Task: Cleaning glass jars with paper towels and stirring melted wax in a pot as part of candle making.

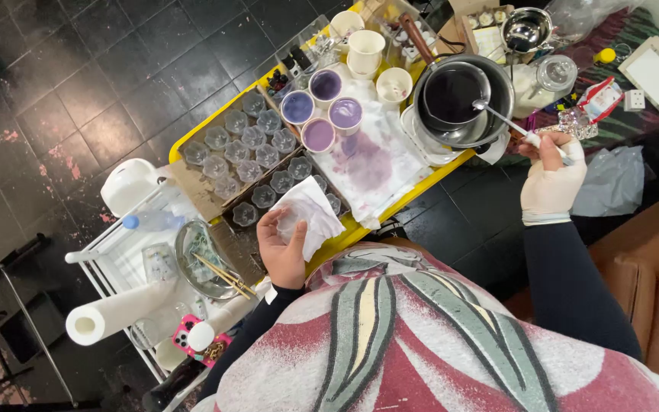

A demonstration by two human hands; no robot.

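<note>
while left hand (282, 248) grips white tissue (310, 210) | right hand (551, 179) — clasps ladle (497, 116) | red-white packet (600, 99) beside

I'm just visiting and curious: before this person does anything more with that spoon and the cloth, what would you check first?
1. Right hand grips the long metal spoon: ok.
2. Spoon bowl over the round metal pot of dark purple liquid: ok.
3. Left hand holds the white paper cloth: ok.
4. Four white cups of purple liquid upright: ok.
5. Small clear plastic moulds empty: cannot tell.
6. Purple stain on the white towel: not ok.
</note>
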